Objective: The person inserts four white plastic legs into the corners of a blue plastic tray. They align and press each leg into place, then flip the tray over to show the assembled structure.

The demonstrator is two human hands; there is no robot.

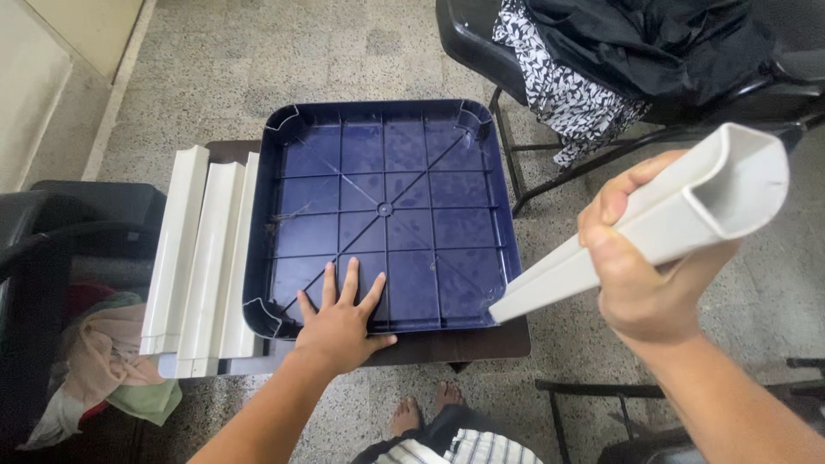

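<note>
A square dark blue plastic tray (481,283) lies bottom up on a small dark table (464,342), its ribbed underside showing. My left hand (341,320) rests flat on the tray's near edge, fingers spread, holding nothing. My right hand (640,275) is raised at the right and grips a white plastic channel piece (687,215). The piece's lower end points down at the tray's near right corner, and its open hollow end faces the camera.
Several white plastic channel strips (202,258) lie side by side on the table left of the tray. A black chair (481,43) with dark and patterned clothes stands behind right. A dark bin (51,249) with cloths is at the left. My bare feet (421,412) show below.
</note>
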